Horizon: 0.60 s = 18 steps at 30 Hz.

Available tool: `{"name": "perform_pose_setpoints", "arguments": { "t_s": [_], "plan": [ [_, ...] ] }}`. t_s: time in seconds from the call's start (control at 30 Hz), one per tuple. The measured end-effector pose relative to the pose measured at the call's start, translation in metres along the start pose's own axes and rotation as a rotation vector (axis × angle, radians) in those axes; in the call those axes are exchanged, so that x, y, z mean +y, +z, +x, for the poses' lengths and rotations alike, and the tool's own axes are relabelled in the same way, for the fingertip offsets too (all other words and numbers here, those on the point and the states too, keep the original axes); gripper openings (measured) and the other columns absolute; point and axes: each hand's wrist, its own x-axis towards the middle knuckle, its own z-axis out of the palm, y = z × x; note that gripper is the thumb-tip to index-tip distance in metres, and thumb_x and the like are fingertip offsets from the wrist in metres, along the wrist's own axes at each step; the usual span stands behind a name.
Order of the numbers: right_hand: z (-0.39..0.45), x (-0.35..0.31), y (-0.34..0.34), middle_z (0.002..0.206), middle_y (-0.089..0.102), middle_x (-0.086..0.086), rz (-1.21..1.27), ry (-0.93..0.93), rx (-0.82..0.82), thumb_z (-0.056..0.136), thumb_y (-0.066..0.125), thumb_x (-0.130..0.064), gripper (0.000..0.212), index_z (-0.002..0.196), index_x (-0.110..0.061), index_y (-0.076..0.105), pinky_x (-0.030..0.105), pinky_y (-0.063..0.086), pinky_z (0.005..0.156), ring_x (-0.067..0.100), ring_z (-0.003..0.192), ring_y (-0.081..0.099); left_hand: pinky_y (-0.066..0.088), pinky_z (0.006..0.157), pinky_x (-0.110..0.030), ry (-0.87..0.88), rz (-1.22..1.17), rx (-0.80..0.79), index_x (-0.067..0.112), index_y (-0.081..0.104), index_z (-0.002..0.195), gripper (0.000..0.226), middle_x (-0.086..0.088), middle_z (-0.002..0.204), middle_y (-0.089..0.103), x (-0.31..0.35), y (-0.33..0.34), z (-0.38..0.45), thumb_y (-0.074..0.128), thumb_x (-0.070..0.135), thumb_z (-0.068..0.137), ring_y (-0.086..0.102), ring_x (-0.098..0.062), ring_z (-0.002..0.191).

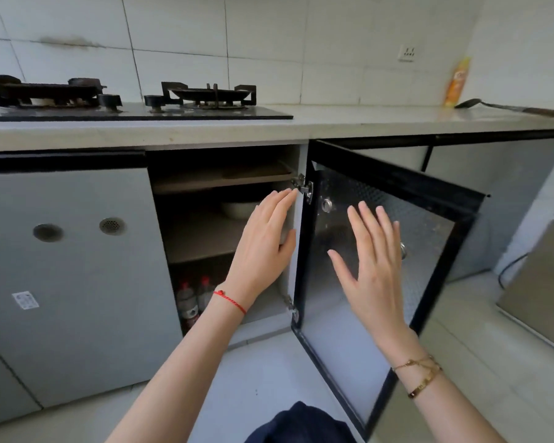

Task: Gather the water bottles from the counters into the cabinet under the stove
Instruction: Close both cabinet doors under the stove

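A single head-worn wide-angle camera looked forward and down from close in front of the kitchen units. It faced the tiled back wall, with the stove (135, 100) on the table (365, 123) high in the frame and the open cabinet (224, 238) at centre. Both forearms entered from the bottom edge, and straight lines bowed near the borders.

The pale counter (365, 123) carries a black two-burner gas stove (125, 103) at the left, and far to the right an orange bottle (457, 82) upright against the tiled wall with a dark spatula (506, 107) lying just beside it. In the open cabinet (224, 238) below, the top shelf (218, 182) holds a flat board, the middle shelf (202, 238) a white bowl (239, 208) — and on the cabinet floor two red-capped water bottles (192, 298) stand side by side at the left.
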Motion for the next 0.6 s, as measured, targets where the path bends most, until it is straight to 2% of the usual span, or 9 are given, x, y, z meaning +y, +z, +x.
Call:
{"name": "perform_pose_setpoints", "arguments": {
  "t_s": [0.13,0.37,0.5,0.6],
  "plan": [
    [-0.015,0.029,-0.029,0.156,0.03,0.009,-0.066,0.037,0.059,0.095,0.061,-0.027,0.062,0.147,-0.008,0.035,0.053,0.016,0.12,0.028,0.148,0.02,0.027,0.119,-0.039,0.127,-0.086,-0.029,0.014,0.032,0.149,0.059,-0.003,0.154,0.036,0.04,0.025,0.02,0.054,0.013,0.093,0.028,-0.018,0.146],
    [-0.032,0.067,-0.065,0.159,0.021,0.012,-0.039,0.227,0.172,0.095,0.06,-0.023,0.068,0.149,-0.001,0.026,0.05,0.017,0.121,0.025,0.149,0.016,0.029,0.116,-0.049,0.267,-0.186,-0.069,0.014,0.03,0.15,0.057,-0.002,0.157,0.032,0.101,0.063,0.059,0.047,0.021,0.097,0.024,-0.024,0.147],
    [-0.031,0.081,-0.062,0.16,0.019,0.007,0.054,0.341,0.118,0.096,0.057,-0.03,0.073,0.152,-0.006,0.017,0.047,0.021,0.12,0.019,0.15,0.014,0.03,0.115,-0.054,0.295,-0.197,-0.078,0.016,0.03,0.151,0.055,-0.002,0.157,0.033,0.122,0.076,0.079,0.039,0.03,0.098,0.024,-0.026,0.147],
    [-0.03,0.085,-0.054,0.158,0.024,0.008,0.1,0.364,0.09,0.095,0.058,-0.03,0.074,0.152,-0.006,0.018,0.043,0.024,0.12,0.018,0.148,0.018,0.029,0.115,-0.055,0.29,-0.19,-0.097,0.02,0.031,0.15,0.053,0.001,0.156,0.034,0.129,0.087,0.091,0.031,0.035,0.099,0.022,-0.027,0.148]
  ]
}}
